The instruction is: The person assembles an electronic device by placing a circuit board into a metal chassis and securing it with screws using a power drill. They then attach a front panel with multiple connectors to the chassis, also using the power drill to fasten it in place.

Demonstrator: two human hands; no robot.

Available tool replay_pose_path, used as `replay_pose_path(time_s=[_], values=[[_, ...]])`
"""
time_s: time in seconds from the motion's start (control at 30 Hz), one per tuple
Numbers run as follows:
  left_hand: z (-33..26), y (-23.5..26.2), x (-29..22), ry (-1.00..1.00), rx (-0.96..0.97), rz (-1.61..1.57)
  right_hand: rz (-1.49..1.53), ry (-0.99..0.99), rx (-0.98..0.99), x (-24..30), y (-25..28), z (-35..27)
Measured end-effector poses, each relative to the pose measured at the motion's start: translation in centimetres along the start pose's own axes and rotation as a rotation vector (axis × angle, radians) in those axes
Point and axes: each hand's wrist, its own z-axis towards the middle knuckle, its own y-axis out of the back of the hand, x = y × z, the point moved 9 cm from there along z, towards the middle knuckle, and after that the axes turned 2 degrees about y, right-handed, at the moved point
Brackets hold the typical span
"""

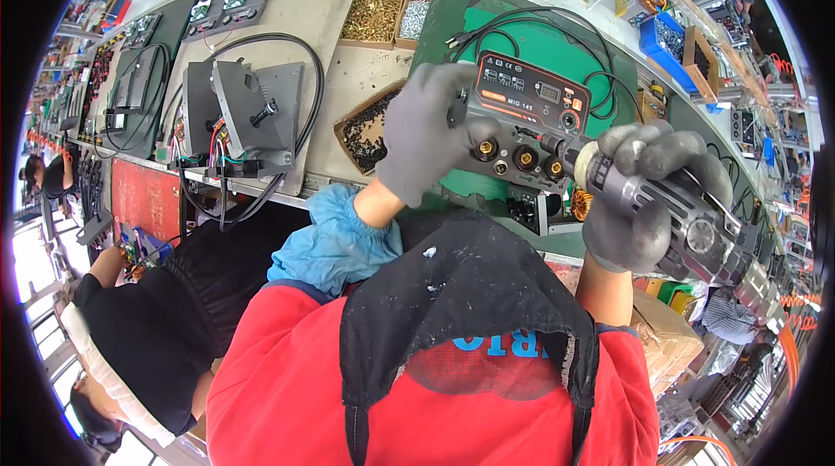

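A dark grey welding machine front panel with orange markings, a small display and a row of brass-centred sockets faces up in front of me. My left hand, in a grey glove, is closed at the panel's left side, thumb near the leftmost socket; its fingertips are partly hidden. Gloved in grey too, my right hand wraps round a grey and black air screwdriver. The tool's tip points left, at the panel's lower right beside the right socket. Below the panel, a copper coil shows among the machine's inner parts.
A black power cable loops across the green mat. Left of me lie an open box of black screws, a box of brass fittings and grey housing panels with cables. A co-worker sits at the left. An orange hose hangs at the right.
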Motion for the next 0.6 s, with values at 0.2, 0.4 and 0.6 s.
replay_pose_path(time_s=[0.2, 0.4, 0.6], values=[[-0.2, -1.3, -3.0, -0.269, 0.045, -0.014, 0.059, 0.027, 0.023, 0.7, -0.9, 0.6], [-0.2, -1.3, -2.5, -0.25, 0.01, -0.102, 0.081, 0.02, 0.041, 0.7, -1.1, 0.5], [-0.3, -2.0, -2.8, -0.304, 0.088, -0.162, 0.045, -0.003, 0.019, 0.9, -1.2, 0.6]])
